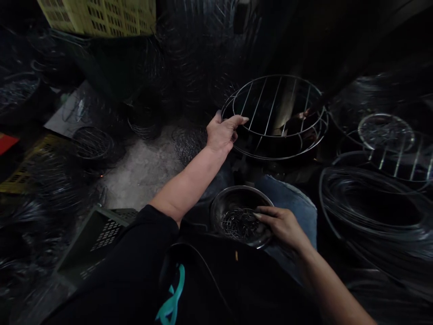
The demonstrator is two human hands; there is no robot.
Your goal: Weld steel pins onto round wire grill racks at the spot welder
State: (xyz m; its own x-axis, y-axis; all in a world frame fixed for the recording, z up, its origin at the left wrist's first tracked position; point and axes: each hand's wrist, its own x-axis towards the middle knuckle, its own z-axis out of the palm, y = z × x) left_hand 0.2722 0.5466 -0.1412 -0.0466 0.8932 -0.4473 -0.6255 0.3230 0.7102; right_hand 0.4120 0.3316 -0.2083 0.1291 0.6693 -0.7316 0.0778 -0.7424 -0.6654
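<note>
My left hand [223, 132] grips the near left rim of a round wire rack [275, 116] with parallel bars, held tilted in front of me. My right hand [282, 224] reaches into a shiny metal bowl [221, 204] resting on my lap. Its fingertips are pinched among small wire pieces [238, 224] lying in the bowl. Whether a piece is between the fingers cannot be made out.
Stacks of wire rings and racks [379, 212] lie at the right. Wire baskets [91, 143] stand at the left on a concrete floor [145, 167]. A yellow crate [101, 16] is at the top left, a dark perforated crate [98, 234] at my left knee.
</note>
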